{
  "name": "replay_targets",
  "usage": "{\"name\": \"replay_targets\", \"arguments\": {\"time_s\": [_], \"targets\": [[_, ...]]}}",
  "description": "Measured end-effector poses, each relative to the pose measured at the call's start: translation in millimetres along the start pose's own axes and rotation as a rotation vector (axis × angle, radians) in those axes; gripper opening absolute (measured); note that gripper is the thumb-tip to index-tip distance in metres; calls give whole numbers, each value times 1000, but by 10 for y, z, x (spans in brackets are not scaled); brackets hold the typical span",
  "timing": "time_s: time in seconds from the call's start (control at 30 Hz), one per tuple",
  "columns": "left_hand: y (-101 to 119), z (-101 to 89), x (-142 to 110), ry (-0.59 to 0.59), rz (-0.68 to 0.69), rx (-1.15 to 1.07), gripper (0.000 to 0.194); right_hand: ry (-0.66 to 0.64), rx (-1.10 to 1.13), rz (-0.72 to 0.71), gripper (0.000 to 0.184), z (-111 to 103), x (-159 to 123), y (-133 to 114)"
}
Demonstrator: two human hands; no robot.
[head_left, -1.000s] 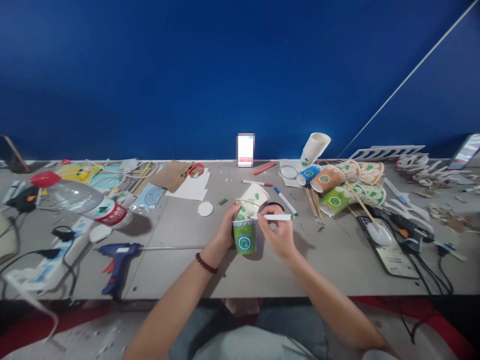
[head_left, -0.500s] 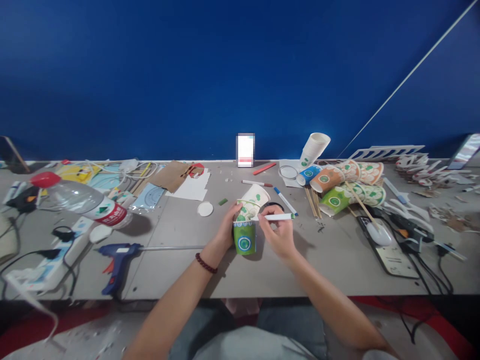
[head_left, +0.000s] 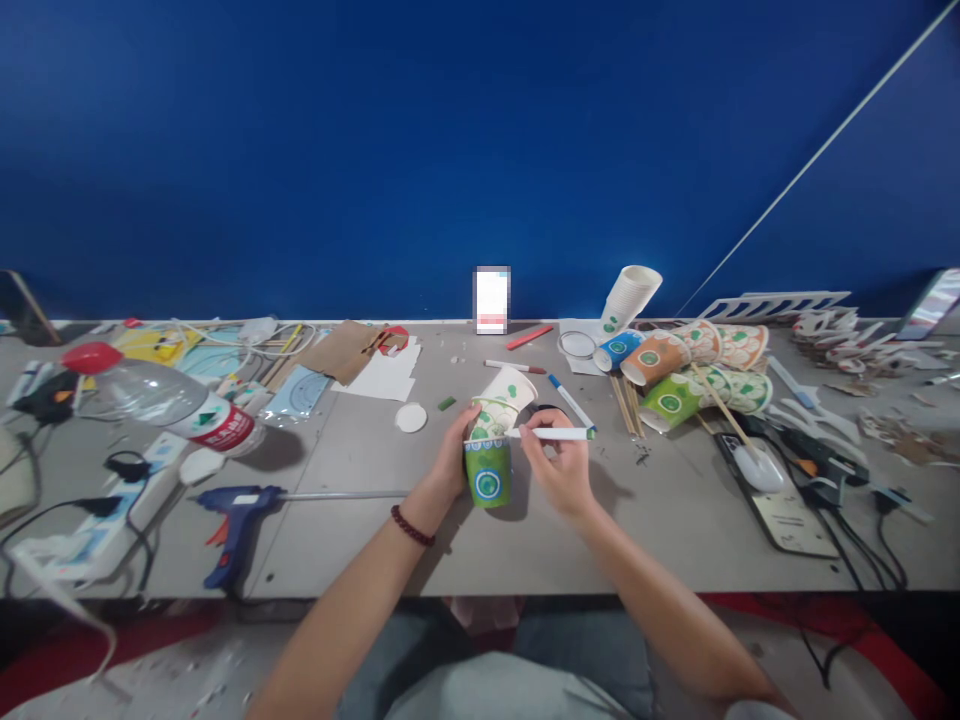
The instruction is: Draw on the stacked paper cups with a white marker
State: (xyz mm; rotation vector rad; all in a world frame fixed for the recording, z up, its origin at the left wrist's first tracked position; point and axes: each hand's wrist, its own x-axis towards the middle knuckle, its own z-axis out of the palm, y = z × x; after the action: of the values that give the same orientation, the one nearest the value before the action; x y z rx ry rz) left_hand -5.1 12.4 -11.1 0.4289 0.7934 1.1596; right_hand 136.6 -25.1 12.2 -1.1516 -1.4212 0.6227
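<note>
The table [head_left: 330,440] met a blue wall [head_left: 360,170], glue gun [head_left: 241,525] and sticks [head_left: 624,405] well apart. Between them, inside the front edge [head_left: 525,594], left hand [head_left: 451,458] curled its fingers round the cups [head_left: 489,470]; right hand [head_left: 562,470] pinched a marker [head_left: 566,434].

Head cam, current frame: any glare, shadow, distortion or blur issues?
Head view, glare: the upright screen is nearly blown white, edges pixelated; head view, shadow: soft patches right of the green cup and right hand; head view, distortion: the bottle looks stretched near the left edge; head view, blur: fine print unreadable.
</note>
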Motion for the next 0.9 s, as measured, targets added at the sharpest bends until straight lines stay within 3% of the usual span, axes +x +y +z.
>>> {"name": "replay_targets", "arguments": {"time_s": [0.9], "targets": [[5, 29, -23, -44, 11, 15, 28, -44, 16, 18, 8, 12, -14, 3]]}}
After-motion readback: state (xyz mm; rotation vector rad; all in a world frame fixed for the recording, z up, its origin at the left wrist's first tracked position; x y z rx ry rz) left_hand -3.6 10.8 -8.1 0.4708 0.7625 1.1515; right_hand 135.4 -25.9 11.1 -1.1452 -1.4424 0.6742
